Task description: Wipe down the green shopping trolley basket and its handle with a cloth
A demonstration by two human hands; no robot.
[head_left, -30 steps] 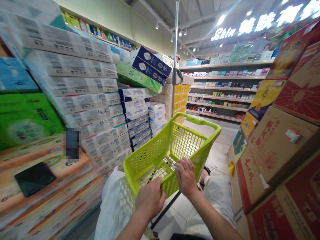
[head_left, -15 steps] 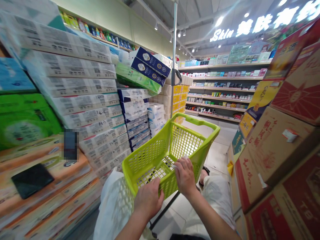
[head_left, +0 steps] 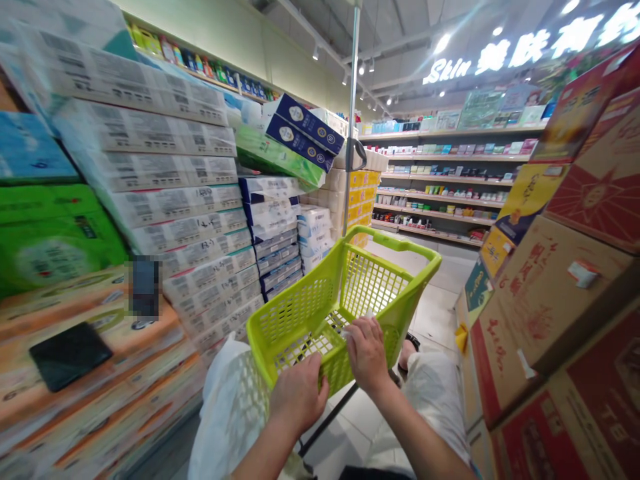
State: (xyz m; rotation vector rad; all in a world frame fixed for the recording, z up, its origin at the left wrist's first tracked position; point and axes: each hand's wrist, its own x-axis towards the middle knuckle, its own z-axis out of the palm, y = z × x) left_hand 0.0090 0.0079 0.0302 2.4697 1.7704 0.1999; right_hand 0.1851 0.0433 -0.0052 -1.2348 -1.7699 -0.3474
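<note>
- Btwn your white-clad legs (head_left: 435, 393): lime-green basket (head_left: 313, 293), a bit askew, long near side facing you, nothing visible in it
- Your L hand (head_left: 299, 393): on basket's near rim, close to its left corner, fingers curled over the edge, thumb outside, so gripping the rim
- Your R hand (head_left: 367, 353): further right on same near rim, abt midway along, fingers bent round a white wipe (head_left: 347, 332) that pokes out both sides; pressed against the rim, wrist bent
- Hands well apart, w/ a stretch of near wall btwn them
- Under basket: dark pole (head_left: 330, 420) slanting to the floor (head_left: 430, 307); behind its far left corner, upright metal pole (head_left: 352, 100) w/ dark hook-shaped handle (head_left: 359, 155)
- On your left: orange packs (head_left: 30, 400), black flat item (head_left: 70, 357) on top, pixelated thing (head_left: 145, 287) nr their right corner; grey-white packs (head_left: 175, 173) stacked high behind
- On your right: red & brown cartons (head_left: 555, 280) piled up
- At the back: shelves (head_left: 445, 157) of small goods, lit sign (head_left: 530, 50) above
</note>
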